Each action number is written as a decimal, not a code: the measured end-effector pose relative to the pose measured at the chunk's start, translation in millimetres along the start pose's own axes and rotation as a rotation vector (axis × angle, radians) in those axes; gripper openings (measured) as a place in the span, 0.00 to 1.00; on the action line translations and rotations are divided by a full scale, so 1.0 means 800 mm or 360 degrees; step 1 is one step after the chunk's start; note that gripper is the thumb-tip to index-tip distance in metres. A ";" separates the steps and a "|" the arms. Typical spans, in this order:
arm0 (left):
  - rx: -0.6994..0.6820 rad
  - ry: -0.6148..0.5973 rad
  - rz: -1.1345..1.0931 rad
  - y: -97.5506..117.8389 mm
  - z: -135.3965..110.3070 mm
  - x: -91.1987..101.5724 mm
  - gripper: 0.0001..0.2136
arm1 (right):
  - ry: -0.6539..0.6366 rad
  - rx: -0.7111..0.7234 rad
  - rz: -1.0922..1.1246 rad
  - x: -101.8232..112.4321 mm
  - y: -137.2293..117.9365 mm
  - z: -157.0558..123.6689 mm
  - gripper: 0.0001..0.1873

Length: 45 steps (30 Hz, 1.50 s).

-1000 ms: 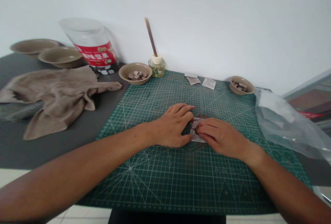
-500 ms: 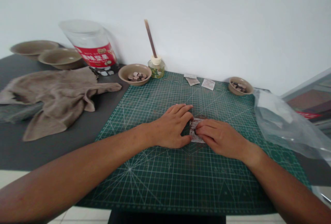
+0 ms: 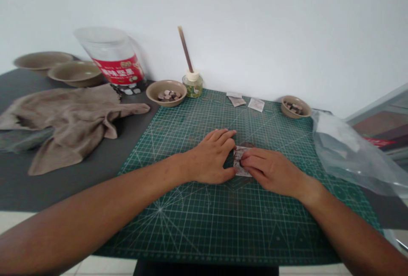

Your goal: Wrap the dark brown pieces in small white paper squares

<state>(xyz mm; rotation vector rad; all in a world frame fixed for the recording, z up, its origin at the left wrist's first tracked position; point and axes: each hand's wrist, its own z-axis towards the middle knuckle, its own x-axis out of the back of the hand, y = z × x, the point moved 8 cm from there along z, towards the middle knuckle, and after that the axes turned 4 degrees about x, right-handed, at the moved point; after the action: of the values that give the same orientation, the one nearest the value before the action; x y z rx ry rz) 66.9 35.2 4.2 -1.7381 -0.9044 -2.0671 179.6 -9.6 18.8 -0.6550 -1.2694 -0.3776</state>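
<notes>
Small printed paper packet point(image 3: 239, 162), between left hand point(image 3: 210, 157) and right hand point(image 3: 269, 170), touching both, on green cutting mat point(image 3: 229, 225)

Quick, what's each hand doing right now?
Left hand: closed, holding a small white printed paper packet at its edge.
Right hand: closed, holding the same packet.

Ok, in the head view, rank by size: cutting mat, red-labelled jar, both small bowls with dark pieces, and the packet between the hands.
Largest to smallest:
1. green cutting mat
2. clear jar with red label
3. tan bowl by the reed bottle
4. tan bowl at the mat's far right corner
5. folded packet, partly hidden, so unsure
</notes>
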 end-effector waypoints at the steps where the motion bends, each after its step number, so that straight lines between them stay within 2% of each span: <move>1: 0.0002 0.0004 -0.0004 0.000 0.000 0.000 0.25 | 0.0002 0.0001 -0.0001 0.000 0.000 0.000 0.08; 8: 0.0016 -0.0021 0.0001 -0.001 0.001 -0.001 0.25 | 0.0012 -0.0052 -0.0134 0.008 0.000 0.001 0.07; 12: 0.0011 -0.0013 0.0008 -0.001 0.002 -0.001 0.25 | -0.0019 0.0004 -0.0059 0.005 -0.002 0.002 0.06; 14: 0.0007 0.0000 0.0008 -0.002 0.002 -0.001 0.25 | 0.0040 0.0007 -0.0056 0.005 0.000 0.005 0.07; 18: 0.0002 0.0009 0.0013 -0.002 0.003 0.000 0.25 | 0.0141 -0.0130 -0.0123 0.011 0.018 0.008 0.09; 23: -0.0025 0.0013 0.0010 0.000 0.003 0.001 0.24 | 0.0051 0.0044 0.0066 0.008 0.008 0.008 0.06; 34: -0.0021 0.0025 0.0024 -0.001 0.003 -0.002 0.26 | 0.0236 -0.0023 0.0106 0.009 0.008 0.019 0.06; 39: -0.0003 0.0004 0.0024 -0.002 0.004 -0.002 0.26 | 0.0115 -0.0099 0.0130 0.003 0.007 0.021 0.08; 45: 0.0002 -0.0026 0.0027 -0.001 0.004 -0.002 0.26 | 0.0072 -0.0185 0.0138 0.001 0.011 0.019 0.07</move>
<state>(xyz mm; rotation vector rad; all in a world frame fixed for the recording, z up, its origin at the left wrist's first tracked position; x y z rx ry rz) 69.1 37.7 2.5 -1.7581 -0.8924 -2.0444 173.6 7.4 19.9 -0.7930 -1.1787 -0.3946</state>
